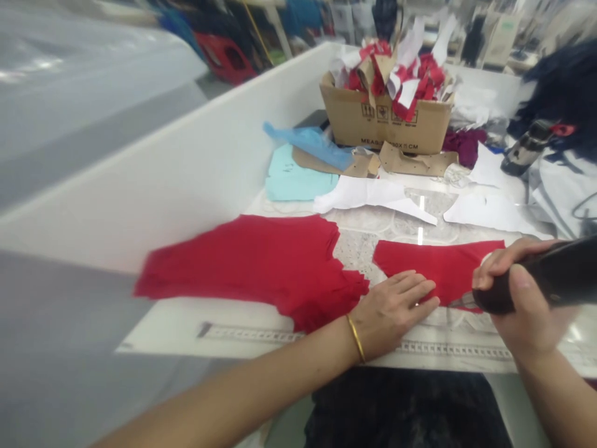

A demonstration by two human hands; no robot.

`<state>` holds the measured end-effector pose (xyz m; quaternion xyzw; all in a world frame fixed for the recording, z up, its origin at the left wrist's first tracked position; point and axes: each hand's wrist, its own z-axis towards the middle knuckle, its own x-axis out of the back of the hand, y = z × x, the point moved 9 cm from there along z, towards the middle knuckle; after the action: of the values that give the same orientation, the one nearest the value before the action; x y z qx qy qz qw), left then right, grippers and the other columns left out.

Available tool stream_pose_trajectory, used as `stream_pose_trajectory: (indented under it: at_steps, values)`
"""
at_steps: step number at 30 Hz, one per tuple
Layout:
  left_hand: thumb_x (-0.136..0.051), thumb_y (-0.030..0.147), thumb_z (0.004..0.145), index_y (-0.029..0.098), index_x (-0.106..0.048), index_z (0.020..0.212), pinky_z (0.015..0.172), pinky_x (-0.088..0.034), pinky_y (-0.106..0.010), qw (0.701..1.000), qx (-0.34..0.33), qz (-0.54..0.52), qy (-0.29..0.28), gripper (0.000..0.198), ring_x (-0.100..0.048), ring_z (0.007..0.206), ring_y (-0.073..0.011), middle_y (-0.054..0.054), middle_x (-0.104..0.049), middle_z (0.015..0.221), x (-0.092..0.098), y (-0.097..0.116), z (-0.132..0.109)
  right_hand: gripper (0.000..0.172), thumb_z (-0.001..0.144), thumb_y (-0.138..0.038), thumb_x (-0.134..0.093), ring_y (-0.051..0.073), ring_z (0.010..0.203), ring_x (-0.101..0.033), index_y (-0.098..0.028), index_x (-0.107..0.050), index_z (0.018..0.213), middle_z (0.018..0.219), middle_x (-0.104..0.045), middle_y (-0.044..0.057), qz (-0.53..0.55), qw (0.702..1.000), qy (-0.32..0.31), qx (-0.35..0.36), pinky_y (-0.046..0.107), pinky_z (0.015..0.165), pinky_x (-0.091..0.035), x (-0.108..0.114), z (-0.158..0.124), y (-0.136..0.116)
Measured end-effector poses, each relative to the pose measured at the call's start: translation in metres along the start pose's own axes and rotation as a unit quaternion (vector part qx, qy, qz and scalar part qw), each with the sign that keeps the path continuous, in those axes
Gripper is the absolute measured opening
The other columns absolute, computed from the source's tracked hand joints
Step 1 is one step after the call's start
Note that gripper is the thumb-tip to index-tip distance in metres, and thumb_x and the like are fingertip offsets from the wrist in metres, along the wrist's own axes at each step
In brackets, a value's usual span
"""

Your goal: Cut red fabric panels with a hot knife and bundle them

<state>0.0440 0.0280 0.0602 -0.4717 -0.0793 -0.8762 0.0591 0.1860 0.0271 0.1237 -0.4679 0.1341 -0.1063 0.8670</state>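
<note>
My left hand (396,308) lies flat, fingers stretched out, its fingertips pressing on the smaller red fabric piece (433,261). My right hand (532,305) is wrapped round a black handheld power tool (559,274), a thick cylinder with a narrow metal tip. That tip points left at the lower edge of the fabric, close to my left fingertips; blur hides whether it touches. To the left of my left hand spreads a larger red fabric piece (252,261) with jagged, layered edges on its right side.
A measuring tape (452,350) runs along the table's front edge. White pattern pieces (373,194), a turquoise sheet (298,177) and blue film (317,146) lie behind. A cardboard box (387,124) of scraps stands at the back. A white side panel (186,149) borders the left.
</note>
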Motion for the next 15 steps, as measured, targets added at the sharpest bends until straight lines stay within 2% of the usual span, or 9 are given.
stream_pose_trajectory:
  at_steps: [4, 9, 15]
  values:
    - [-0.037, 0.004, 0.096, 0.011, -0.066, 0.115, 0.097, -0.06, -0.045, 1.0, 0.002, 0.004, 0.007, 0.035, -0.066, 0.107, -0.0237, -0.015, -0.071, 0.115, 0.006, -0.002, 0.0, 0.022, 0.094, -0.024, -0.066, 0.015, 0.058, -0.058, -0.028, -0.057, 0.114, 0.072, -0.062, -0.004, 0.014, 1.0, -0.005, -0.002, 0.032, 0.057, -0.052, 0.002, -0.001, -0.004]
    - [-0.037, -0.004, 0.088, 0.01, -0.065, 0.118, 0.094, -0.063, -0.043, 0.999, 0.036, 0.033, 0.023, 0.042, -0.068, 0.109, -0.0246, -0.015, -0.072, 0.115, 0.02, -0.014, -0.009, 0.026, 0.09, -0.023, -0.071, 0.015, 0.058, -0.058, -0.027, -0.058, 0.112, 0.076, -0.061, -0.004, 0.046, 0.998, 0.03, -0.005, 0.031, 0.051, -0.051, 0.019, -0.001, -0.01]
    - [-0.038, -0.009, 0.084, 0.009, -0.065, 0.119, 0.094, -0.064, -0.041, 0.995, 0.07, 0.062, 0.017, 0.048, -0.07, 0.111, -0.0255, -0.015, -0.073, 0.115, 0.026, -0.023, -0.024, 0.022, 0.09, -0.019, -0.069, 0.015, 0.059, -0.059, -0.027, -0.06, 0.109, 0.076, -0.061, -0.005, 0.015, 0.999, 0.042, 0.008, 0.032, 0.054, -0.053, 0.026, -0.001, -0.01]
